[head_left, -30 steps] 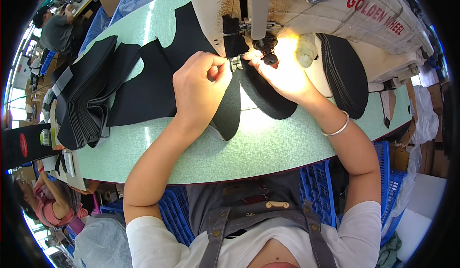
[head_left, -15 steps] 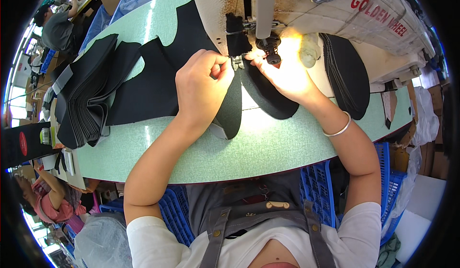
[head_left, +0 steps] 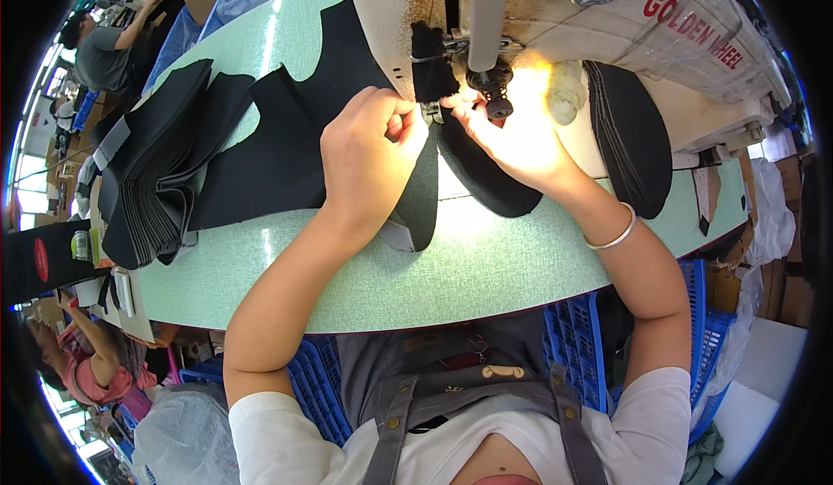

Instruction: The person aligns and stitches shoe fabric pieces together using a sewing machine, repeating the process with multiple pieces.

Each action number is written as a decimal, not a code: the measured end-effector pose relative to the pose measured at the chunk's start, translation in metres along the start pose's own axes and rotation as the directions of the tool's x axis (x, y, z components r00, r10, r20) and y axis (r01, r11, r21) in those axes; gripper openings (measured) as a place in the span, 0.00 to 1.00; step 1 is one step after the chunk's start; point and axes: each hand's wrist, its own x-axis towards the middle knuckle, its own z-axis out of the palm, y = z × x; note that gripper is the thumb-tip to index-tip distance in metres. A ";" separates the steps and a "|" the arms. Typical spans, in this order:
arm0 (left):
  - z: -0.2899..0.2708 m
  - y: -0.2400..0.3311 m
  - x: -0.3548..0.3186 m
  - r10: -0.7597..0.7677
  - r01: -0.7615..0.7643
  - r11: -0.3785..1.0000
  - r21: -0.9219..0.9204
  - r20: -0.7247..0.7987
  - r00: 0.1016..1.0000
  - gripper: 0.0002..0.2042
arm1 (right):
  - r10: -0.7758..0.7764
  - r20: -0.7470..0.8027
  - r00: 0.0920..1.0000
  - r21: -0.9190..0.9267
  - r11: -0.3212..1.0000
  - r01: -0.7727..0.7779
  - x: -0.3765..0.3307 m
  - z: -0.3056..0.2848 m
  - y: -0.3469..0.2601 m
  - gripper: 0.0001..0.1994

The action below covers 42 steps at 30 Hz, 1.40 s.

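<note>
Black fabric piece (head_left: pixel 420 194) lies on green table (head_left: pixel 347 292) at sewing machine (head_left: pixel 599 16), left hand (head_left: pixel 369 157) pinching it, fingers closed, right hand (head_left: pixel 518 142) fingers bent, hold unclear in glare, blue crates (head_left: pixel 574 346) below, co-workers (head_left: pixel 102 58) off left.

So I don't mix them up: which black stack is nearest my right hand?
The rounded stack, to the right of your right hand; the wavy stack lies left, beyond your left hand.

The black cloth (head_left: pixel 265 168) before you looks matt, your green surface (head_left: pixel 486 281) faintly glossy, the sewing machine (head_left: pixel 590 41) smooth but stained, your bangle (head_left: pixel 621 237) shiny metal.
</note>
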 end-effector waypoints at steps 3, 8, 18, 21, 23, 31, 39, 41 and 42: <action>-0.002 0.000 0.000 0.007 -0.007 1.000 0.003 -0.009 1.000 0.09 | 0.208 0.128 0.970 -0.182 0.966 -0.183 0.001 -0.007 -0.012 0.09; 0.000 0.002 0.001 0.020 -0.020 1.000 -0.002 -0.015 1.000 0.10 | 0.187 0.098 0.978 -0.180 0.969 -0.167 -0.004 -0.011 0.003 0.09; 0.001 -0.002 -0.001 0.037 -0.037 0.999 0.000 -0.009 0.999 0.07 | 0.253 0.125 0.959 -0.090 0.966 -0.243 -0.002 -0.010 -0.002 0.10; 0.002 -0.002 -0.001 0.037 -0.037 0.999 -0.010 -0.001 0.999 0.09 | 0.024 0.009 1.000 -0.019 1.000 -0.024 -0.001 -0.004 0.006 0.02; 0.001 -0.002 -0.001 0.042 -0.042 0.999 -0.001 0.002 0.999 0.09 | 0.028 0.006 1.000 -0.023 0.999 -0.027 -0.002 -0.003 0.006 0.02; 0.000 0.002 0.001 0.019 -0.020 1.000 0.023 0.016 1.000 0.05 | 0.104 -0.046 0.993 0.305 0.949 -0.085 -0.003 0.003 0.009 0.04; -0.001 0.001 0.003 0.022 -0.025 0.998 0.052 0.055 0.998 0.03 | 0.209 -0.022 0.978 0.063 0.976 -0.207 0.009 0.004 0.022 0.10; -0.001 0.000 0.002 0.031 -0.034 0.998 0.061 0.047 0.998 0.03 | 0.217 -0.031 0.976 0.082 0.973 -0.214 0.007 0.008 0.020 0.10; -0.001 0.000 0.002 0.027 -0.029 0.998 0.053 0.046 0.999 0.03 | 0.226 -0.045 0.973 0.096 0.971 -0.221 0.007 0.008 0.015 0.10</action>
